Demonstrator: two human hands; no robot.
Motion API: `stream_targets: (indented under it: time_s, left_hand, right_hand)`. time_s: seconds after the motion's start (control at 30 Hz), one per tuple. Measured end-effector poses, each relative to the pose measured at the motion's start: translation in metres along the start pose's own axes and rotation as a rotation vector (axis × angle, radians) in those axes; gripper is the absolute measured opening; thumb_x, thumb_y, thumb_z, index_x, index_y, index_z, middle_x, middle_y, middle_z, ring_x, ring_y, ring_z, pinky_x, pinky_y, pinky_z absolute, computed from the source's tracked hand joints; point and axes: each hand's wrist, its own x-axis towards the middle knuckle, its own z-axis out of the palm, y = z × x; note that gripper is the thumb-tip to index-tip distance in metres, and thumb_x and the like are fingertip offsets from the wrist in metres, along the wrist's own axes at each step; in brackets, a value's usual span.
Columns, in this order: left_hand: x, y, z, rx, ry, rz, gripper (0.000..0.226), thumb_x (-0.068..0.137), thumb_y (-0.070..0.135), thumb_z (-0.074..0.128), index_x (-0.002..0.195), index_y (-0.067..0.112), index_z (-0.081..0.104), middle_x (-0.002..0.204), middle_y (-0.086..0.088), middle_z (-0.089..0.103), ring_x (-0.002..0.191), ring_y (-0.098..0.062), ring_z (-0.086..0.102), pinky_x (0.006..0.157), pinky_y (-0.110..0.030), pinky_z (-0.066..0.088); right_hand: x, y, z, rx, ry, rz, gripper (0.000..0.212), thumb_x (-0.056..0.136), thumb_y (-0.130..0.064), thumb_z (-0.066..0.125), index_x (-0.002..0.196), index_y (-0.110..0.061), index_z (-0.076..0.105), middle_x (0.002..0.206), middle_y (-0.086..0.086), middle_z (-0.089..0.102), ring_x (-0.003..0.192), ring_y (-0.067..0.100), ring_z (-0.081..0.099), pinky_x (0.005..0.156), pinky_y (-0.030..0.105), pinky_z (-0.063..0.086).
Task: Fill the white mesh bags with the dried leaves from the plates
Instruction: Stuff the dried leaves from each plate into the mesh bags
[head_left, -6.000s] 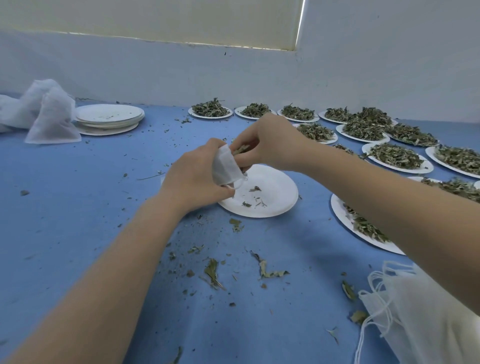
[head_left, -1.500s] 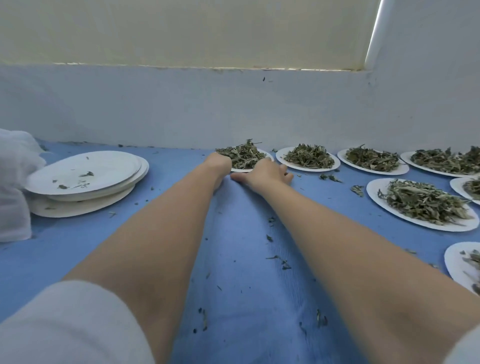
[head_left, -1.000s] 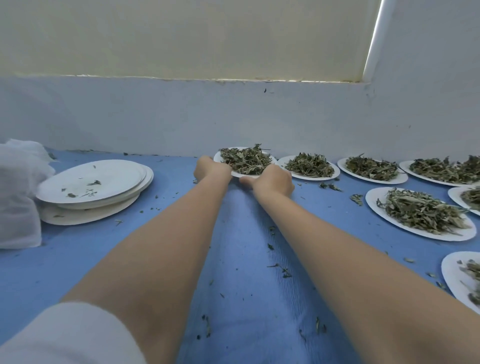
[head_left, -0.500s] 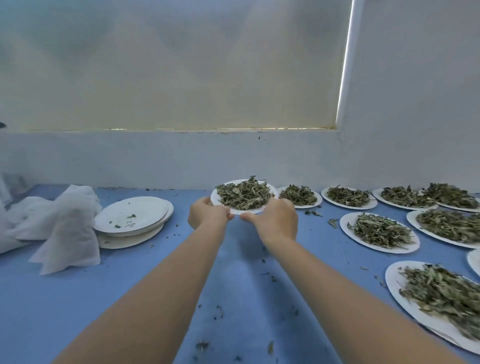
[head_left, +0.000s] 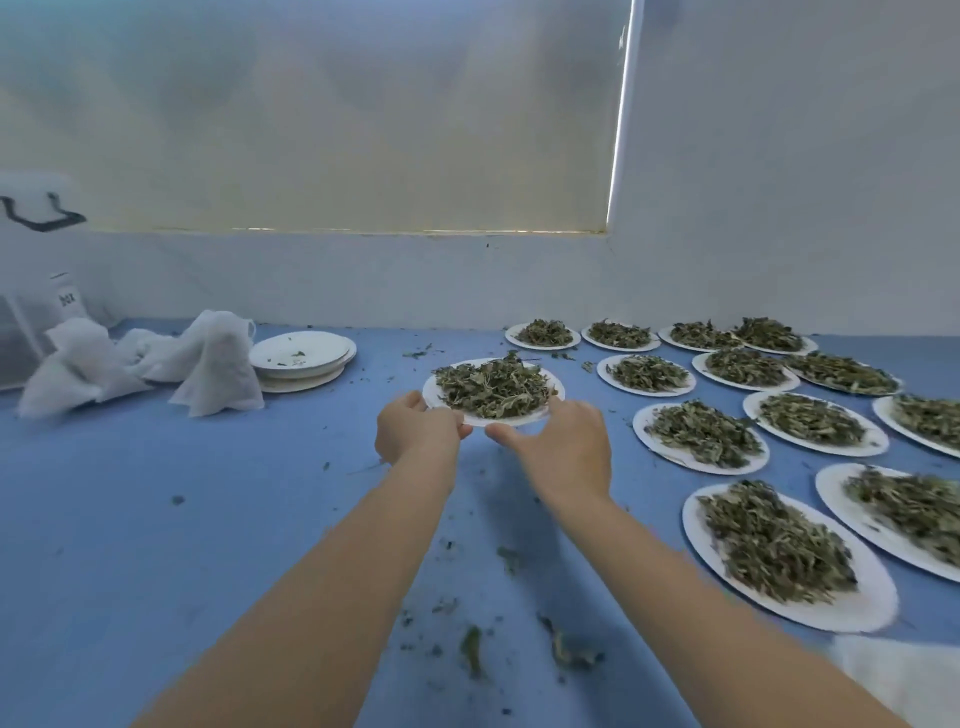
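A: Above the blue table (head_left: 156, 519), who holds the white plate (head_left: 551, 391)?
B: Left hand (head_left: 413, 431) and right hand (head_left: 563, 447) grip its near rim, fingers curled beneath; dried leaves (head_left: 493, 387) heaped on it, just beyond both hands.
A: Bags?
B: White mesh bags (head_left: 215, 366) far left, beside stacked empty plates (head_left: 304, 358).

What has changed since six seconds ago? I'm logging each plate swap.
The bag being stuffed is gone from the hands. Both the left hand and right hand took hold of a full plate of leaves from the far row and carry it toward the person. The stack of empty plates and filled bags remain in place.
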Motion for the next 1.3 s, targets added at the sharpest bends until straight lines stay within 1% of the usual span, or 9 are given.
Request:
stream_targets:
  time_s: [0.1, 0.2, 0.3, 0.47, 0.7, 0.77, 0.87, 1.03, 1.3]
  left_hand:
    - [-0.026, -0.014, -0.012, 0.014, -0.022, 0.0, 0.054, 0.074, -0.019, 0.06, 0.123, 0.002, 0.054, 0.12, -0.007, 0.058, 0.057, -0.02, 0.062, 0.08, -0.037, 0.055]
    - [-0.047, -0.035, -0.023, 0.06, -0.047, 0.018, 0.037, 0.072, -0.017, 0.062, 0.103, 0.003, 0.061, 0.122, -0.01, 0.059, 0.085, -0.029, 0.065, 0.085, -0.041, 0.053]
    - [-0.056, -0.055, -0.026, 0.133, -0.056, 0.024, 0.058, 0.074, -0.012, 0.067, 0.128, 0.003, 0.051, 0.129, -0.01, 0.056, 0.106, -0.029, 0.06, 0.088, -0.04, 0.052]
    - [-0.064, -0.073, -0.028, 0.412, -0.091, 0.151, 0.044, 0.079, 0.001, 0.069, 0.121, 0.005, 0.057, 0.125, -0.008, 0.059, 0.109, -0.024, 0.058, 0.083, -0.025, 0.044]
    - [-0.072, -0.069, -0.024, 0.909, -0.18, 0.281, 0.029, 0.092, 0.016, 0.052, 0.117, 0.001, 0.052, 0.113, -0.016, 0.06, 0.102, -0.028, 0.056, 0.058, -0.028, 0.037]
    - [-0.081, -0.061, -0.022, 0.988, -0.195, 0.267, 0.029, 0.094, 0.016, 0.047, 0.116, -0.003, 0.048, 0.112, -0.019, 0.058, 0.102, -0.031, 0.056, 0.067, -0.035, 0.045]
    - [-0.101, -0.05, -0.02, 0.975, -0.19, 0.309, 0.033, 0.091, 0.009, 0.047, 0.121, -0.005, 0.042, 0.123, -0.022, 0.051, 0.113, -0.034, 0.05, 0.086, -0.041, 0.044]
    - [-0.151, -0.038, -0.014, 0.755, -0.279, 0.598, 0.045, 0.088, 0.003, 0.044, 0.133, 0.009, 0.039, 0.136, -0.008, 0.037, 0.124, -0.022, 0.036, 0.085, -0.024, 0.03]
    - [-0.236, -0.049, -0.007, 0.58, -0.509, 0.801, 0.022, 0.087, 0.003, 0.046, 0.103, 0.015, 0.056, 0.11, -0.002, 0.055, 0.097, -0.015, 0.052, 0.078, -0.021, 0.037]
  right_hand:
    - [-0.031, 0.011, -0.009, -0.012, -0.002, 0.01, 0.05, 0.076, -0.055, 0.068, 0.072, -0.013, 0.042, 0.084, 0.0, 0.045, 0.105, 0.019, 0.044, 0.075, 0.027, 0.036]
    - [-0.055, 0.027, -0.013, -0.048, 0.008, 0.002, 0.05, 0.076, -0.056, 0.067, 0.08, -0.011, 0.047, 0.085, 0.002, 0.049, 0.105, 0.021, 0.045, 0.078, 0.029, 0.039]
    - [-0.069, 0.041, -0.013, -0.09, 0.003, 0.023, 0.051, 0.076, -0.059, 0.065, 0.077, -0.011, 0.046, 0.08, 0.0, 0.045, 0.102, 0.021, 0.047, 0.073, 0.027, 0.037]
    - [-0.076, 0.061, -0.008, -0.218, -0.06, 0.065, 0.054, 0.077, -0.064, 0.06, 0.079, -0.012, 0.049, 0.087, 0.004, 0.055, 0.1, 0.021, 0.052, 0.068, 0.028, 0.035]
    - [-0.077, 0.07, -0.011, -0.125, -0.102, 0.103, 0.041, 0.08, -0.053, 0.063, 0.089, -0.014, 0.055, 0.099, 0.003, 0.059, 0.104, 0.021, 0.051, 0.07, 0.028, 0.038]
    - [-0.079, 0.068, -0.016, -0.1, -0.126, 0.12, 0.04, 0.081, -0.047, 0.064, 0.098, -0.012, 0.056, 0.104, 0.003, 0.059, 0.108, 0.022, 0.049, 0.073, 0.029, 0.041]
    - [-0.083, 0.053, -0.028, -0.082, -0.187, 0.158, 0.032, 0.086, -0.038, 0.061, 0.094, -0.008, 0.051, 0.097, 0.008, 0.057, 0.109, 0.027, 0.049, 0.064, 0.028, 0.037]
    - [-0.106, 0.025, -0.076, -0.129, -0.226, 0.045, 0.025, 0.088, -0.007, 0.044, 0.064, -0.011, 0.036, 0.067, 0.003, 0.039, 0.102, 0.032, 0.051, 0.05, 0.029, 0.029]
    - [-0.153, 0.05, -0.159, -0.353, -0.105, -0.208, 0.016, 0.085, -0.002, 0.048, 0.096, -0.005, 0.059, 0.095, 0.009, 0.059, 0.097, 0.026, 0.055, 0.069, 0.032, 0.047]
